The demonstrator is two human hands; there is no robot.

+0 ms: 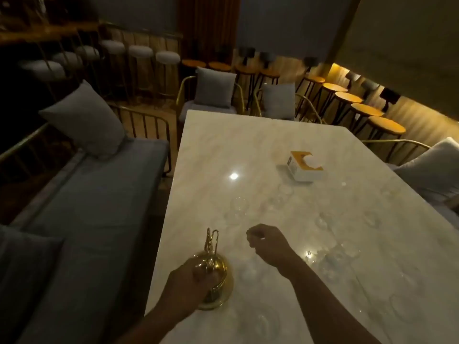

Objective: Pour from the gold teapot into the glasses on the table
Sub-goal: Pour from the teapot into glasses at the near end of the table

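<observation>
Gold teapot (216, 276) stands on marble table (248, 150) near its 7 o'clock corner, the lower body partly hidden by left hand (187, 289), which wraps its side. Right hand (268, 244) hovers at the pot's 2 o'clock, fingers curled loosely, holding nothing visible. Clear glasses (238, 204) are faint, nearly lost in glare; count unclear. Tissue box (305, 166) far at 1 o'clock.

One gold teapot (215, 276) and one tissue box (306, 166) stand on the single marble bench (248, 145). The clear glasses (239, 204) scattered across it are too faint in the dim light to count surely; at least six show. Two hands are in view, the left hand (185, 291) and the right hand (267, 244).
</observation>
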